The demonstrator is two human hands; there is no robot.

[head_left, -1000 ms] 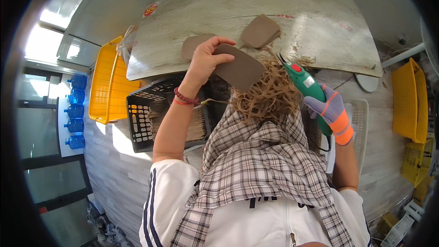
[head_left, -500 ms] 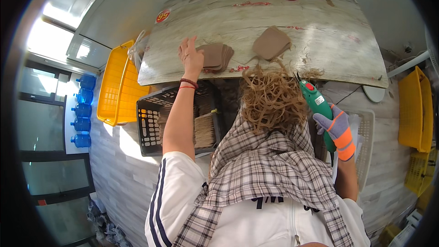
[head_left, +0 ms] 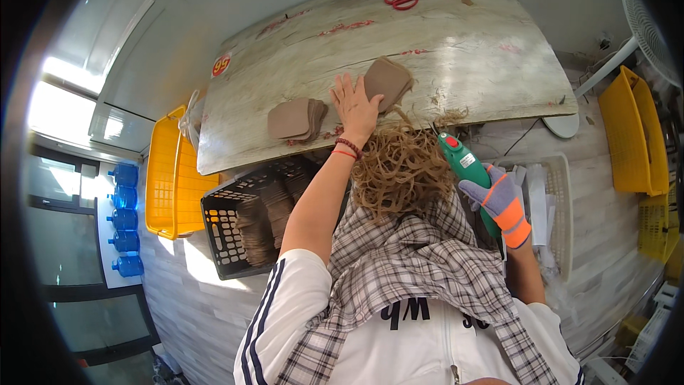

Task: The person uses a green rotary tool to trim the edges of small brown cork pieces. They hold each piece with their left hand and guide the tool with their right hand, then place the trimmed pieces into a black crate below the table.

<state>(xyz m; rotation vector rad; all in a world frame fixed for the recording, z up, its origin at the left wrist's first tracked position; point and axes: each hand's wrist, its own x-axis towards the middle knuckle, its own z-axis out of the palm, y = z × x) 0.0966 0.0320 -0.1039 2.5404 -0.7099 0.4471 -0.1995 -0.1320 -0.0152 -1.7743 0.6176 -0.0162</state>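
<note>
My bare left hand (head_left: 356, 110) lies at the near edge of the table, its fingers spread. It touches the left side of a stack of brown rounded-corner pieces (head_left: 389, 80). Left of it sits another stack of brown pieces (head_left: 293, 118), slightly fanned. In a grey and orange glove, my right hand (head_left: 501, 203) is closed round a green handheld power tool (head_left: 464, 160) with a red button and a thin tip. The tip points toward the table edge. A heap of curly brown trimmings (head_left: 402, 171) rests on my plaid apron (head_left: 406, 242), between my hands.
Below the table's left side stands a black crate (head_left: 222, 239) holding many brown pieces. Red-handled scissors (head_left: 401, 1) lie at the table's back. Yellow baskets (head_left: 165, 185) flank the table. On the right are a white basket (head_left: 563, 221) and a standing fan (head_left: 645, 28).
My left hand has moved right, from the left stack to the right stack. My right hand keeps its hold on the power tool. The whole view has shifted.
</note>
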